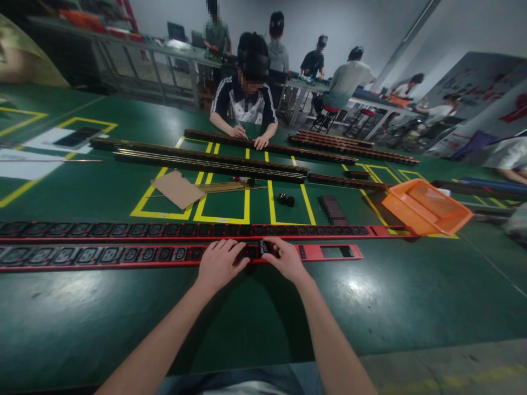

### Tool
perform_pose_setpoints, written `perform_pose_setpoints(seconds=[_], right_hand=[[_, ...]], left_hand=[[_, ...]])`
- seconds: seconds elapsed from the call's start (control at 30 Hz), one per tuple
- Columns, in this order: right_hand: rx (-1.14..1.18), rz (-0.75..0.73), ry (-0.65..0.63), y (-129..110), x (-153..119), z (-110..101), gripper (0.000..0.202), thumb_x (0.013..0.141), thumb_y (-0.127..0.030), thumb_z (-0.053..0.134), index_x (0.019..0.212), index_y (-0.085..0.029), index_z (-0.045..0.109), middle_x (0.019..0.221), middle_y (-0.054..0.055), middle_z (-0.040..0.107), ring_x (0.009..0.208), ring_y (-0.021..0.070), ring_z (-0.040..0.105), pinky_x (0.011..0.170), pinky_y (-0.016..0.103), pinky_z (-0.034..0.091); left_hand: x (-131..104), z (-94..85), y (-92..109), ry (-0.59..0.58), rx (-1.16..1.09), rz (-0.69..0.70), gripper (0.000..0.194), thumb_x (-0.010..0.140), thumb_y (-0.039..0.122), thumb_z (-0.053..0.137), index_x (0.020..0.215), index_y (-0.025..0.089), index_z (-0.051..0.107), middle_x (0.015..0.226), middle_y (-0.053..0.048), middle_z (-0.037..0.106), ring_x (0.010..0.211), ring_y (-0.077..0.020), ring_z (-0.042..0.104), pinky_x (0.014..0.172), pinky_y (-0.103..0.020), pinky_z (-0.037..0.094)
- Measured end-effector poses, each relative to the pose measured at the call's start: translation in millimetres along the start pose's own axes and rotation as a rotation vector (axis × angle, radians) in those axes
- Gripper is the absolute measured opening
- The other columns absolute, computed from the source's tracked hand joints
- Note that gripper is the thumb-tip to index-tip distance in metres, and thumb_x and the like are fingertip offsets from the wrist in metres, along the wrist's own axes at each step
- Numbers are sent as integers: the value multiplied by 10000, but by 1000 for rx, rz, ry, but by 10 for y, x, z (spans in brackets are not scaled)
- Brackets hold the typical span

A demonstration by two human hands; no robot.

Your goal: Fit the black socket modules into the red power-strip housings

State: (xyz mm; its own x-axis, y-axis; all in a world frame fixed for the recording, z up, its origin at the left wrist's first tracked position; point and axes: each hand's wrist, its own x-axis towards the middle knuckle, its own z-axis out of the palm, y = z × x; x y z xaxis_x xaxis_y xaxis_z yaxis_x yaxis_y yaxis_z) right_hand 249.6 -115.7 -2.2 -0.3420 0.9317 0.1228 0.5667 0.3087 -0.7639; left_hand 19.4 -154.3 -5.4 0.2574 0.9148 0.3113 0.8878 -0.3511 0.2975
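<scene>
A long red rail (315,252) set with black power sockets lies across the table before me. My left hand (220,262) rests over it, fingers stretched out on the sockets, palm down. Between the thumb and fingers of my right hand (286,259) is a black socket (265,248), pinched at the rail and slightly raised above its neighbours. To the right of that hand the rail shows a rectangular cut-out (335,252). Just behind lies a second red rail (391,231), parallel to the first and also filled with black sockets.
An orange bin (428,208) sits tilted at the right end of the back rail. Farther off lie cardboard (177,189), small black parts (286,199) and long dark rails (206,162). Opposite, a person (245,93) works on another dark rail; a phone (78,137) lies left.
</scene>
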Motion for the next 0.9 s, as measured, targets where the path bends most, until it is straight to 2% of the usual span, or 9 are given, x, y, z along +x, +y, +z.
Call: perform_pose_setpoints(seconds=[0.07, 0.17, 0.23, 0.47, 0.73, 0.9], right_hand=[[15, -20, -19, -3, 1, -13, 395, 810, -286, 690, 1198, -255, 624, 875, 3, 636, 708, 156, 562, 689, 299, 481], [68, -83, -43, -30, 13, -56, 354, 807, -266, 691, 1155, -242, 634, 1085, 45, 641, 822, 172, 589, 753, 316, 490], [91, -102, -53, -47, 18, -81, 331, 799, -264, 701, 1123, -233, 640, 1140, 60, 623, 853, 178, 590, 747, 314, 490], [94, -73, -86, -43, -3, -82, 370, 791, -241, 720, 1151, -251, 635, 997, 22, 619, 695, 137, 514, 651, 278, 448], [94, -62, -87, -39, 22, -79, 322, 773, -213, 732, 1088, -230, 667, 891, 1, 592, 685, 129, 505, 639, 261, 415], [82, -66, -90, -51, 38, -86, 318, 776, -208, 722, 1088, -227, 662, 901, 5, 587, 685, 129, 502, 650, 266, 427]], left_hand=[[-1, 2, 1, 6, -4, -5, 347, 911, 463, 521, 1164, 259, 641, 1065, -65, 690, 984, -251, 604, 858, -415, 425], [1, -4, 6, 13, -10, -6, 341, 900, 457, 541, 1159, 261, 646, 1061, -65, 691, 973, -248, 606, 853, -412, 426], [4, -11, 10, 8, -9, -2, 338, 900, 454, 542, 1160, 263, 645, 1051, -64, 691, 965, -245, 608, 847, -408, 429], [9, -14, 14, -6, -2, -12, 342, 908, 458, 529, 1161, 256, 640, 1051, -61, 688, 971, -246, 607, 850, -407, 430], [9, -9, 16, 8, 8, -10, 337, 896, 456, 550, 1145, 252, 648, 1042, -60, 690, 969, -243, 612, 843, -396, 431], [10, -13, 17, 11, -4, -6, 327, 891, 444, 561, 1145, 257, 645, 1044, -52, 690, 960, -233, 616, 832, -388, 431]])
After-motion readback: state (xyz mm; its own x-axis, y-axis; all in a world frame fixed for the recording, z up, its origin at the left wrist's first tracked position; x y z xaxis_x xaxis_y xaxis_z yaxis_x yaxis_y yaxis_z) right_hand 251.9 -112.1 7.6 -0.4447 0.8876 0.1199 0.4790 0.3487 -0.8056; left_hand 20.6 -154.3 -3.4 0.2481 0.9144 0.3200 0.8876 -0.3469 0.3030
